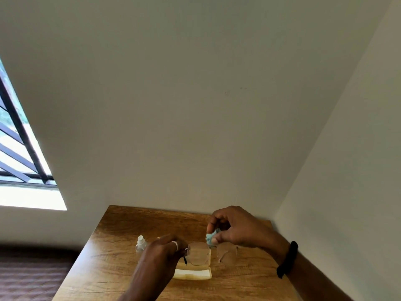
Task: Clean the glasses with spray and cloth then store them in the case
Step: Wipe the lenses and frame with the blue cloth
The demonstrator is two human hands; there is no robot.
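Observation:
My left hand grips the left end of the clear-lensed glasses and holds them just above the wooden table. A bunched light-blue cloth is pinched in my right hand, right above the bridge between the two lenses. The cream glasses case lies under the glasses, near the front; I cannot tell if it is open. A small clear spray bottle with a white cap stands upright just left of my left hand.
The table sits in a corner, with white walls behind it and to the right. A barred window is at the far left. A dark quilted surface lies left of the table.

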